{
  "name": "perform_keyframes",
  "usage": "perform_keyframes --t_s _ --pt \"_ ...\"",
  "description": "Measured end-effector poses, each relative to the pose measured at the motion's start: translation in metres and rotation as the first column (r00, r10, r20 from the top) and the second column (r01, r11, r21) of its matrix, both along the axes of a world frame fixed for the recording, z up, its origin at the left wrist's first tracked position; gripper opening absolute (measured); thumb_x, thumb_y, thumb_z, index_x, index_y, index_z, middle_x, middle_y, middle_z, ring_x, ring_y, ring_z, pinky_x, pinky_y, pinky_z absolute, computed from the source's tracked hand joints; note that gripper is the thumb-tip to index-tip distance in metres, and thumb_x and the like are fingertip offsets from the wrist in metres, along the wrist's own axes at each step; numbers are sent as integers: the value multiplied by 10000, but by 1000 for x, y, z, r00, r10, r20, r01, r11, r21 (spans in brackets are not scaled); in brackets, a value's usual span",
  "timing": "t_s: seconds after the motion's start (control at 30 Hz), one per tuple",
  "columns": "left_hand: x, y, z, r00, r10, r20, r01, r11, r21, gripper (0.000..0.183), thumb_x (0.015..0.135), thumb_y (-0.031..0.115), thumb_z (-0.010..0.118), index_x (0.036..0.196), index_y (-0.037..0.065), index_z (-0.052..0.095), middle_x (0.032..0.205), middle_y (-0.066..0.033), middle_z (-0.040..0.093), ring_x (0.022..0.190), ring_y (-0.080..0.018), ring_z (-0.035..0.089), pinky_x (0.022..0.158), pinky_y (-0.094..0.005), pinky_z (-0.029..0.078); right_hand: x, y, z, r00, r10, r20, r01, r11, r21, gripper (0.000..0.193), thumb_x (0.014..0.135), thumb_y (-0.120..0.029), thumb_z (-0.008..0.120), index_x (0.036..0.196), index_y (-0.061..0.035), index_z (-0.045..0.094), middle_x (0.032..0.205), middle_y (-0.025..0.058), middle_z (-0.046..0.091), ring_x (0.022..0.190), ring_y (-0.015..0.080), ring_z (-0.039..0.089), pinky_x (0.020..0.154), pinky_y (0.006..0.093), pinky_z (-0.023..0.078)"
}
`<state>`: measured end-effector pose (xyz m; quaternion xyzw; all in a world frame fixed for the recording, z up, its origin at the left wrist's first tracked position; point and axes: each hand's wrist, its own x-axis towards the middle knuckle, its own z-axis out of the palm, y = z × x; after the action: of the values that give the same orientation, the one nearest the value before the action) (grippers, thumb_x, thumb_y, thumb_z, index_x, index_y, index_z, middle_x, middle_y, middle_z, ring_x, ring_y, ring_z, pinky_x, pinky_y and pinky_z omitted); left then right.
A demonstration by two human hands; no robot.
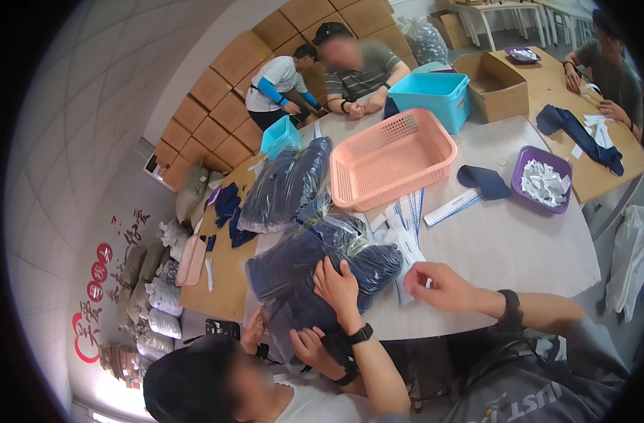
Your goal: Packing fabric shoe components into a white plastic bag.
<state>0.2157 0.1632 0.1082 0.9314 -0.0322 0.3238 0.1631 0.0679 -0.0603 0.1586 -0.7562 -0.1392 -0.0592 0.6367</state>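
My left hand (336,285) lies with its fingers spread on a clear plastic bag (304,254) packed with folded dark blue fabric. My right hand (438,285) is raised just right of this bag, its fingers curled in toward the thumb; whatever it holds, if anything, cannot be made out. Under and beside that hand is a fan of white paper strips with blue markings (406,240). A co-worker in a white shirt and black cap, at lower left, has one hand (318,349) on the bag's near side and another hand (253,330) at its left edge.
A second filled bag (287,183) lies behind. Around the table stand a pink basket (392,187), a turquoise bin (435,99), a cardboard box (502,99) and a purple basket of white tags (523,190). A dark blue fabric piece (484,182) lies to the right. Other people work beyond.
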Motion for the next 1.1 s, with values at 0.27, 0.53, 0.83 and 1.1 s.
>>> perform_keyframes --t_s 0.27,0.53,0.83,1.1 --pt "16 -20 16 938 21 -345 -18 1000 12 495 868 346 725 1282 101 610 1199 -131 586 1185 -369 515 996 -513 392 41 -20 64 950 -178 255 169 984 56 179 984 -198 608 982 -19 609 805 52 599 708 174 592 624 325 485" --pt "15 0 15 935 -218 -280 209 976 -61 434 849 193 730 1274 193 642 1361 -87 526 1294 -334 454 1059 -491 372 185 36 -52 975 -78 208 169 868 -467 385 920 -312 608 1168 -19 585 1153 197 603 948 394 666 783 468 546" --pt "31 2 26 903 -218 -370 184 975 -125 383 869 209 719 1249 213 673 1268 -54 527 1226 -311 485 1018 -488 385 223 24 -40 981 178 79 -73 713 -697 360 812 -368 686 880 -16 649 1056 179 595 938 385 646 794 487 530" --pt "25 4 24 859 -302 -414 206 943 -262 297 940 206 639 1233 179 680 1218 -89 513 1200 -302 484 1074 -437 351 221 28 -57 891 344 295 -208 889 -409 240 804 -204 662 761 24 600 921 178 547 839 351 602 729 440 484"
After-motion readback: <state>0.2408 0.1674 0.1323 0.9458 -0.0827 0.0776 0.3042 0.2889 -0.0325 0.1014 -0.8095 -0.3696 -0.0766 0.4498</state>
